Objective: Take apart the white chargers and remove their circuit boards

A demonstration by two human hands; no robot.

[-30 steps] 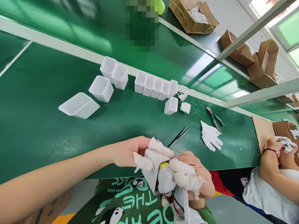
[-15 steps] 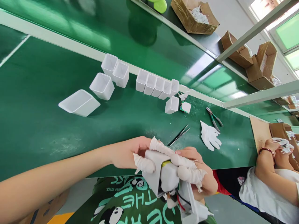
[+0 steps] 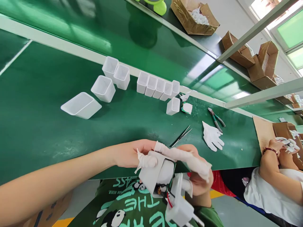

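Note:
My left hand (image 3: 132,154), with white finger cots on thumb and forefinger, grips a white plastic housing (image 3: 151,173) at the table's near edge. My right hand (image 3: 199,176), also in finger cots, holds a white plug part (image 3: 180,205) joined to the housing by red and black wires (image 3: 168,199). A rounded white piece (image 3: 165,172) sits inside the housing. Both hands hover just off the green table (image 3: 47,126), above my green printed shirt.
Several white plastic cups (image 3: 158,88) stand in a row at the back, with others (image 3: 103,89) and a shallow tray (image 3: 80,106) to the left. Tweezers (image 3: 181,136), a white glove (image 3: 211,136) and pliers (image 3: 216,118) lie nearby. Another person's hands (image 3: 281,151) work at right. Cardboard boxes (image 3: 194,15) sit on the shelf.
My right hand has slid down and rightward, fingers stretching over the housing; the plug part on its wires has swung lower and away from the housing.

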